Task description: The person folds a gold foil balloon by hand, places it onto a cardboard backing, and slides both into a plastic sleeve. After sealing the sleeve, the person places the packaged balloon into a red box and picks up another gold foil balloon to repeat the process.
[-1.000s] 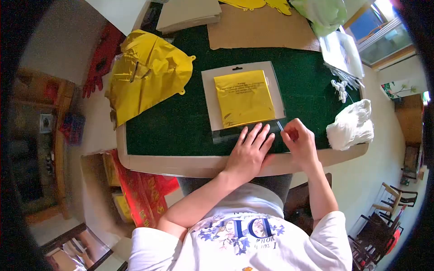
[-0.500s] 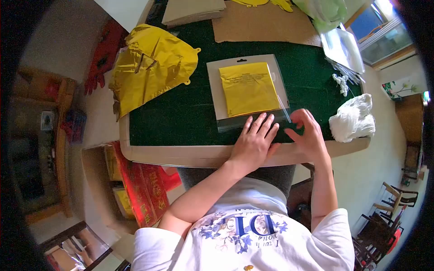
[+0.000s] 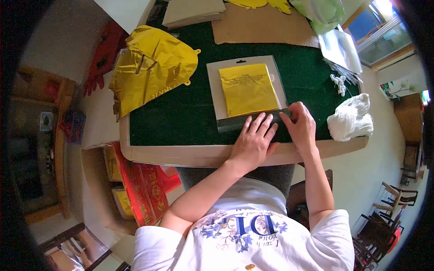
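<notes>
A clear packet [image 3: 229,125] with a pale backing card lies on the green table top [image 3: 176,122]. Inside it is a folded yellow foil sheet [image 3: 248,90] with small print. My left hand [image 3: 254,142] lies with fingers spread on the packet's lower edge. My right hand [image 3: 300,126] is at the packet's lower right corner, thumb and forefinger closed together; what they pinch, if anything, is too small to make out.
Yellow foil pieces [image 3: 153,67] lie at the left. Behind are a card stack [image 3: 192,12], brown cardboard [image 3: 262,27] and a green bag [image 3: 323,13]. Clear sleeves [image 3: 340,50] and a white bundle [image 3: 351,118] sit at the right. An open box [image 3: 97,180] stands below left.
My right hand has moved slightly left and up, and its thumb and forefinger have closed. The thin clear strip by the packet's right edge no longer shows. My left hand has stayed put.
</notes>
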A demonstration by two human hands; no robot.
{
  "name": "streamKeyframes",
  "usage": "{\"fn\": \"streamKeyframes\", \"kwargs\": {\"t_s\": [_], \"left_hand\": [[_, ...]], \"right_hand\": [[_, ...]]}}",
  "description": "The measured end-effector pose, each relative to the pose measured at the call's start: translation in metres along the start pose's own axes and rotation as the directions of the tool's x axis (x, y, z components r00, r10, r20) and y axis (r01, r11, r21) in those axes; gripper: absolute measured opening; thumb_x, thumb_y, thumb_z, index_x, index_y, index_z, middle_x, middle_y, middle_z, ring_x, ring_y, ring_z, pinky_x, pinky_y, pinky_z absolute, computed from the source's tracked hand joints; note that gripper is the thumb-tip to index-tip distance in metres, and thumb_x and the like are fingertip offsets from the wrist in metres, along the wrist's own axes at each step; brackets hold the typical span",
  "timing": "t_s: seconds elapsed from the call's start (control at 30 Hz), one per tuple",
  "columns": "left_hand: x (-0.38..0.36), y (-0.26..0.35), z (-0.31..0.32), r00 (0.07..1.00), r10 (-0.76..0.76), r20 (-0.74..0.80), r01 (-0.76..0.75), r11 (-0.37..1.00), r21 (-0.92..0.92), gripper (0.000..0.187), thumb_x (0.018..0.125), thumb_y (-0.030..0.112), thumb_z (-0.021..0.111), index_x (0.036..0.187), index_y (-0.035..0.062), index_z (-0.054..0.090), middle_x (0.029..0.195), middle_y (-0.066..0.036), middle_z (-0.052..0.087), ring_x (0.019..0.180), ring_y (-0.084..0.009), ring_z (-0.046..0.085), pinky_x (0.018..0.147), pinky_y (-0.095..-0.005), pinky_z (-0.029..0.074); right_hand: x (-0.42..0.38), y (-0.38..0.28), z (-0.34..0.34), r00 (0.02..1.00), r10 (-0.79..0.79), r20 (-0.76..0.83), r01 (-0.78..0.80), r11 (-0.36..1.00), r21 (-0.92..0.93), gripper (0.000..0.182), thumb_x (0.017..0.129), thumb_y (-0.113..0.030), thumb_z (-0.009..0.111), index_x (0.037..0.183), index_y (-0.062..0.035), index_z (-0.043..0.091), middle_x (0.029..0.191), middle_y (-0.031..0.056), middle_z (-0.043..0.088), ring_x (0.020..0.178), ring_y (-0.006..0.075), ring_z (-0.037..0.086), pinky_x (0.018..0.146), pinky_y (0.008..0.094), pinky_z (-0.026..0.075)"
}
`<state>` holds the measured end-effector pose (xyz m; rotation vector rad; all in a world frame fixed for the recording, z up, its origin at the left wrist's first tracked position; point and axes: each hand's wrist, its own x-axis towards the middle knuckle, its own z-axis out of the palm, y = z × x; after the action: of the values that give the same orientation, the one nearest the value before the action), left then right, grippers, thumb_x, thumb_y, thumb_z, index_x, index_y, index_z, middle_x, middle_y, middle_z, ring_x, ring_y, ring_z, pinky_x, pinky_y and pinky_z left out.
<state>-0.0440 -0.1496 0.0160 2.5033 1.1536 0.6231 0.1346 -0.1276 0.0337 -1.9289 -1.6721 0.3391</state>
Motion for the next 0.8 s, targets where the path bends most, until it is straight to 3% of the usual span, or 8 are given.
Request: {"fn": "streamKeyframes", "kwargs": {"t_s": [0.17, 0.27, 0.4, 0.5, 0.57, 0.6, 0.8], "left_hand": [[0.0, 0.001, -0.001, 1.0, 0.002, 0.009, -0.002, 1.0, 0.003, 0.046, 0.09, 0.035, 0.057, 0.127, 0.0069, 0.056, 0.142, -0.015, 0.043, 0.135, -0.0314, 0.036, 0.111, -0.0503, 0.029], [0.0, 0.0, -0.001, 1.0, 0.004, -0.002, -0.004, 1.0, 0.003, 0.045, 0.089, 0.032, 0.058, 0.126, 0.0064, 0.056, 0.141, -0.015, 0.044, 0.134, -0.0314, 0.037, 0.11, -0.0499, 0.029], [0.002, 0.0, 0.0, 0.986, 0.022, -0.166, -0.031, 0.998, -0.055, 0.034, 0.083, 0.02, 0.066, 0.113, 0.0043, 0.063, 0.125, -0.013, 0.054, 0.12, -0.03, 0.048, 0.103, -0.0433, 0.038], [0.013, -0.001, -0.006, 0.962, 0.013, -0.274, -0.054, 0.988, -0.143, 0.023, 0.078, 0.009, 0.069, 0.099, 0.0028, 0.066, 0.104, -0.009, 0.06, 0.103, -0.0271, 0.055, 0.092, -0.0382, 0.045], [0.028, 0.0, -0.013, 0.94, -0.009, -0.341, -0.057, 0.981, -0.183, 0.015, 0.075, 0.004, 0.07, 0.09, 0.002, 0.067, 0.089, -0.007, 0.059, 0.09, -0.0246, 0.056, 0.082, -0.0366, 0.048], [0.035, -0.001, -0.013, 0.943, -0.003, -0.333, -0.062, 0.981, -0.186, 0.016, 0.075, 0.005, 0.071, 0.089, 0.0021, 0.067, 0.089, -0.007, 0.059, 0.09, -0.0246, 0.056, 0.082, -0.0364, 0.048], [0.053, -0.001, -0.009, 0.973, 0.011, -0.232, -0.032, 0.996, -0.088, 0.014, 0.073, 0.009, 0.072, 0.084, 0.0037, 0.066, 0.087, -0.007, 0.059, 0.09, -0.0246, 0.056, 0.082, -0.0364, 0.047]], "right_hand": [[0.011, -0.005, 0.003, 1.0, 0.021, 0.006, -0.021, 1.0, -0.01, 0.025, 0.083, -0.024, 0.071, 0.091, -0.0051, 0.057, 0.078, 0.011, 0.062, 0.068, 0.029, 0.062, 0.061, 0.0387, 0.049], [0.01, 0.002, -0.003, 0.988, 0.148, 0.046, -0.148, 0.989, -0.005, 0.024, 0.083, -0.024, 0.071, 0.091, -0.0047, 0.059, 0.073, 0.0116, 0.062, 0.066, 0.0309, 0.062, 0.061, 0.0399, 0.049], [0.018, 0.012, -0.008, 0.977, 0.113, 0.182, -0.142, 0.977, 0.158, 0.02, 0.087, -0.021, 0.068, 0.086, -0.0024, 0.061, 0.07, 0.0103, 0.063, 0.062, 0.0188, 0.061, 0.058, 0.0323, 0.049], [0.018, 0.015, -0.011, 0.911, 0.157, 0.382, -0.379, 0.684, 0.623, 0.017, 0.09, -0.019, 0.065, 0.084, -0.0029, 0.06, 0.072, 0.0049, 0.064, 0.065, 0.0104, 0.059, 0.057, 0.0247, 0.048], [0.014, 0.009, -0.014, 0.883, 0.191, 0.429, -0.452, 0.591, 0.668, 0.017, 0.092, -0.018, 0.063, 0.084, -0.0039, 0.06, 0.073, 0.0024, 0.063, 0.065, 0.0087, 0.059, 0.058, 0.0223, 0.047], [0.012, 0.005, -0.015, 0.866, 0.206, 0.455, -0.488, 0.54, 0.685, 0.016, 0.092, -0.018, 0.063, 0.084, -0.0044, 0.06, 0.073, 0.0011, 0.063, 0.066, 0.0079, 0.058, 0.058, 0.0211, 0.047], [0.009, 0.004, -0.009, 0.873, 0.183, 0.453, -0.476, 0.526, 0.705, 0.014, 0.092, -0.016, 0.063, 0.085, -0.0043, 0.06, 0.075, 0.0029, 0.065, 0.065, 0.0076, 0.058, 0.059, 0.0211, 0.048]]}}
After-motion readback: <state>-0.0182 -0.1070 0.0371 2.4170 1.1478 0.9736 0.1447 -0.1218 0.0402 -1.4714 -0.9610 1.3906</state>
